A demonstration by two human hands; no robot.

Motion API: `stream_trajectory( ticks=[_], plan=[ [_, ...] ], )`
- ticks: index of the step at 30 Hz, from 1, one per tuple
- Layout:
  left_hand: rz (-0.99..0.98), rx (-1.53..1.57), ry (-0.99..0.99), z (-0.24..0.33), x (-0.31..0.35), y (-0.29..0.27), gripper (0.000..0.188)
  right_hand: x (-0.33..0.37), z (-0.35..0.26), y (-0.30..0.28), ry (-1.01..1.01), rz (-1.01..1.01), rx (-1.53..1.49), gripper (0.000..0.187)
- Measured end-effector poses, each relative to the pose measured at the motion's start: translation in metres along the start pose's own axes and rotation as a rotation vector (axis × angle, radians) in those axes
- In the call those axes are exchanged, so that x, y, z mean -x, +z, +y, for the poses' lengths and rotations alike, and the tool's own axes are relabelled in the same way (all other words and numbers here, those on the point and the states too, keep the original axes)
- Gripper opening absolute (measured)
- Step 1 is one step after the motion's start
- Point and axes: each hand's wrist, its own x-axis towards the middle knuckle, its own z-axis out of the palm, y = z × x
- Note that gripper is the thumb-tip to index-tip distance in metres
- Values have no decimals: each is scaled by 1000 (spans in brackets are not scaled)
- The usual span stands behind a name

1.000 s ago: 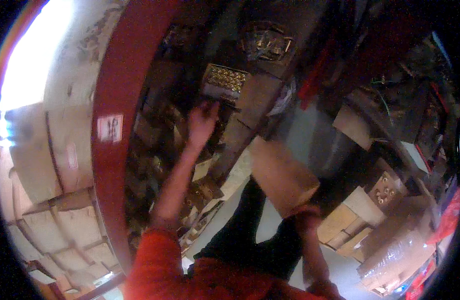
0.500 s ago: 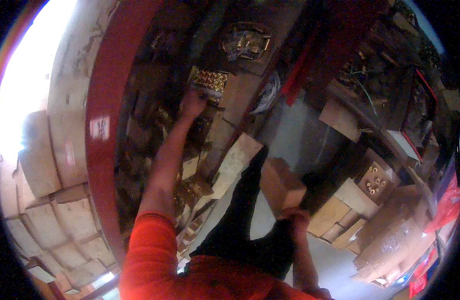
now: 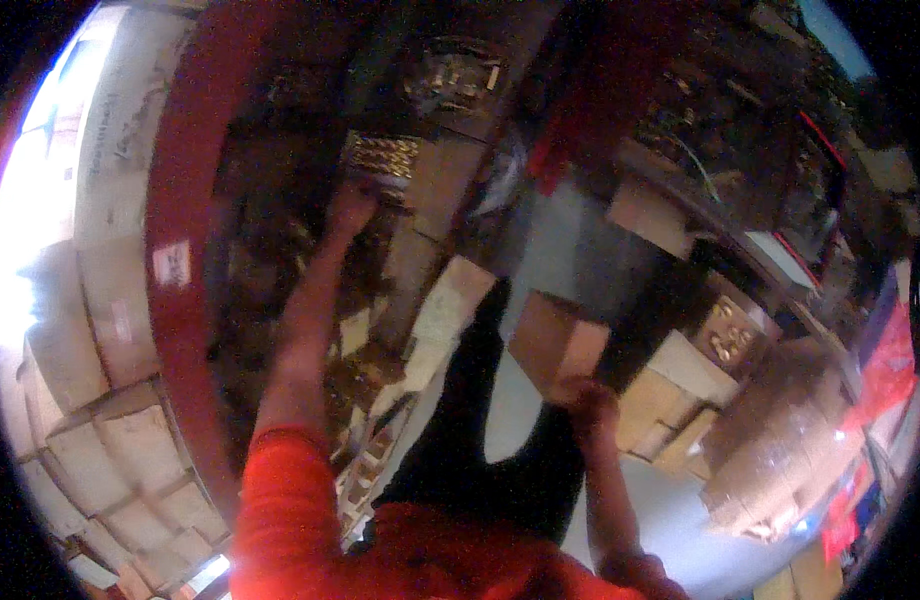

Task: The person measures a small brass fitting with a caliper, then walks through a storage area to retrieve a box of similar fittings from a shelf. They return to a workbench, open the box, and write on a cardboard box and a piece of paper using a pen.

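Note:
My left hand (image 3: 352, 208) reaches out over the shelf on the left, at the near edge of an open box of shiny brass fittings (image 3: 385, 157). Its fingers are dark and smeared, so whether they hold anything does not show. Low in front of my legs, my right hand (image 3: 587, 402) is closed on the near edge of a brown cardboard box (image 3: 552, 338). That box hangs tilted above the grey floor; what is inside it cannot be made out.
Beyond the brass fittings lies a bagged heap of metal parts (image 3: 455, 78). A red shelf post (image 3: 185, 210) rises at the left, with stacked cartons (image 3: 130, 440) beside it. On the right stand a box of brass pieces (image 3: 728, 330) and a large taped carton (image 3: 780, 440).
The view has shifted, and most of the scene sits farther left. My right hand and the cardboard box have risen slightly in the picture. My left hand stays by the brass fittings.

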Motion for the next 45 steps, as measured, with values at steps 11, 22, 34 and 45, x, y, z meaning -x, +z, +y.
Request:
stream_trajectory(
  ticks=[11,22,34,45],
  plan=[
    [-613,1043,-86,242,243,-77,42,97,-136,123,-300,-402,-136,58],
    [-1020,2018,-214,341,291,-172,55,230,-201,236,-475,-483,49,78],
    [-1210,2081,-211,363,292,-209,50,266,-201,272,-544,-502,193,84],
    [-1190,1994,-107,373,284,-221,51,271,-206,288,-607,-516,262,86]
  ],
)
